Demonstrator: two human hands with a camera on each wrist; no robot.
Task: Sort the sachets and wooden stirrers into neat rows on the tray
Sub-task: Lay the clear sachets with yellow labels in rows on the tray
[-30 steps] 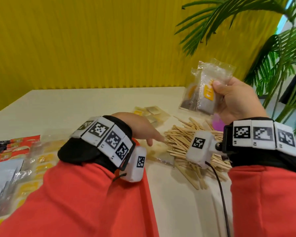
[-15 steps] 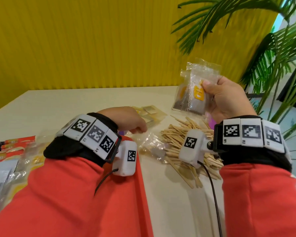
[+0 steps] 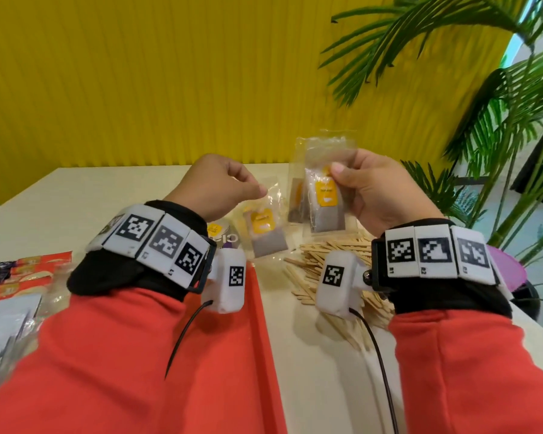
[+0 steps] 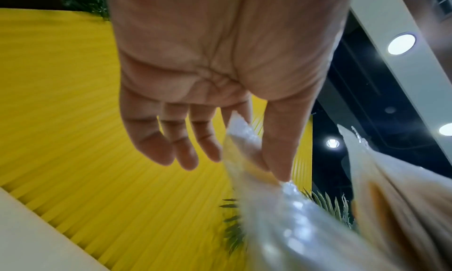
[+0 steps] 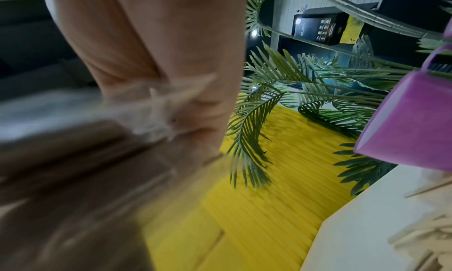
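My left hand [image 3: 232, 186] pinches the top corner of one clear tea-bag sachet [image 3: 264, 236] with a yellow tag, which hangs above the table. In the left wrist view the thumb and forefinger nip that sachet [image 4: 247, 155], blurred. My right hand [image 3: 364, 189] grips a small bundle of the same clear sachets [image 3: 323, 198] upright, close to the right of the left hand's one. A loose heap of wooden stirrers [image 3: 329, 264] lies on the table under the right wrist. The red tray [image 3: 261, 324] shows as a strip between my forearms.
Red and white sachets [image 3: 19, 277] lie in rows at the left. A purple-and-white packet [image 3: 223, 236] lies behind the left wrist. A purple container [image 3: 511, 270] stands at the right table edge, with palm fronds [image 3: 499, 120] beyond. A yellow ribbed wall [image 3: 138, 73] backs the table.
My left hand reached to the table by the stirrers, picked up a clear sachet and rose with it toward the right hand. The right hand kept its bundle and came slightly inward.
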